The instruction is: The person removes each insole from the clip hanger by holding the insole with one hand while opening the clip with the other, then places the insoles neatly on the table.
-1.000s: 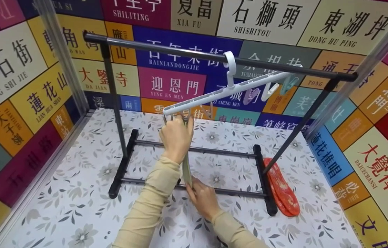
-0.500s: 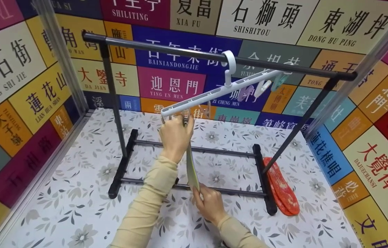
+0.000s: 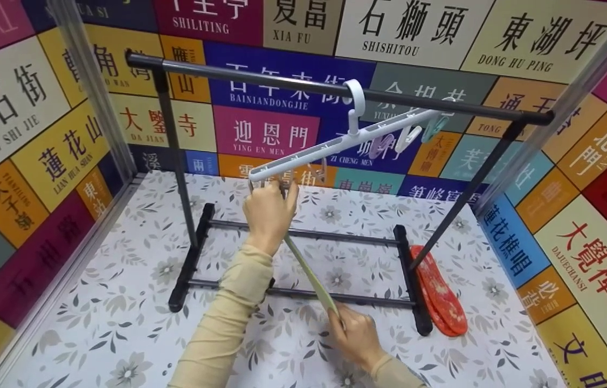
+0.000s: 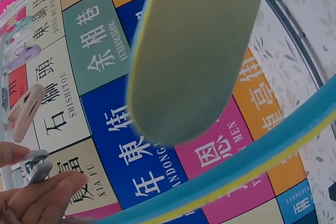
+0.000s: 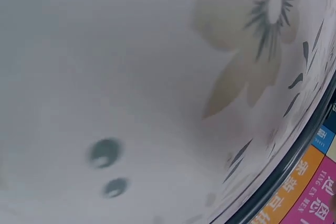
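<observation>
My left hand (image 3: 268,215) pinches a grey clip (image 4: 37,169) under the left end of the white hanger (image 3: 303,159). Thumb and finger press it from both sides in the left wrist view. Below, my right hand (image 3: 356,334) grips the lower end of a thin yellow-green insole (image 3: 311,275), which slants up toward my left hand. The rounded end of an insole (image 4: 194,77) fills the middle of the left wrist view, apart from the clip. A blue-and-yellow strip (image 4: 252,156) crosses below it; whether it is a second insole I cannot tell. The right wrist view shows neither hand nor insole.
The hanger hooks over the top bar (image 3: 260,81) of a dark rack. Purple (image 3: 381,145), white (image 3: 407,139) and green (image 3: 434,128) clips hang from its right half. Red patterned insoles (image 3: 440,293) lie by the rack's right foot on the flowered surface (image 3: 131,345).
My right hand has moved right and a little down, swinging the lower end of the insole with it, so the insole slants more. My left hand stays at the clip.
</observation>
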`<action>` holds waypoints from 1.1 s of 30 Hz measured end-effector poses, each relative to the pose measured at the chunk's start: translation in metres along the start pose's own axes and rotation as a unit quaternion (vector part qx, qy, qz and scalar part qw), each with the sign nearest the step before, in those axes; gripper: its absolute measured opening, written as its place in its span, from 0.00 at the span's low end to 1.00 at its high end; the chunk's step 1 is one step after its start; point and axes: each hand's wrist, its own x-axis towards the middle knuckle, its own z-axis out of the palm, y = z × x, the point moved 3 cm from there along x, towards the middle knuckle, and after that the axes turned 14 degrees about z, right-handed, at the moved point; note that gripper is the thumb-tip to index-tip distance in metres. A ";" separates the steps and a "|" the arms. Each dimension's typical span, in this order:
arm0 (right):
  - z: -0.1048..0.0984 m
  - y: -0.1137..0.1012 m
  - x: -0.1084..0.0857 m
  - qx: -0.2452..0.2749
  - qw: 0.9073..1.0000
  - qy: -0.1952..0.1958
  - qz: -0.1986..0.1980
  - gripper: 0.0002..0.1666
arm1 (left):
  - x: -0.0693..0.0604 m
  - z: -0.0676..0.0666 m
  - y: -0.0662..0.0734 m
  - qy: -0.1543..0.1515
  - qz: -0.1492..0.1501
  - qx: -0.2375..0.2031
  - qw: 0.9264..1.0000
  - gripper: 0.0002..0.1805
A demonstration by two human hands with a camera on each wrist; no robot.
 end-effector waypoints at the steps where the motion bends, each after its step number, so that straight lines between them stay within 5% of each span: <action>1: -0.005 0.002 -0.002 -0.001 1.000 0.001 0.003 0.04 | 0.000 0.000 0.000 -0.005 -0.002 0.007 1.000 0.22; 6: -0.027 0.015 -0.011 -0.005 0.999 0.011 0.032 0.11 | 0.000 0.001 0.000 -0.026 -0.014 0.026 0.999 0.23; 17: -0.069 0.041 -0.029 -0.017 0.994 0.072 0.084 0.07 | -0.011 0.003 -0.006 -0.028 -0.024 0.033 0.999 0.20; 26: -0.094 0.064 -0.041 -0.032 0.986 0.109 0.125 0.08 | -0.029 0.000 -0.007 -0.039 -0.022 0.022 0.999 0.21; 33: -0.115 0.087 -0.056 -0.056 0.981 0.138 0.127 0.09 | -0.058 0.000 0.000 -0.025 -0.017 -0.001 1.000 0.20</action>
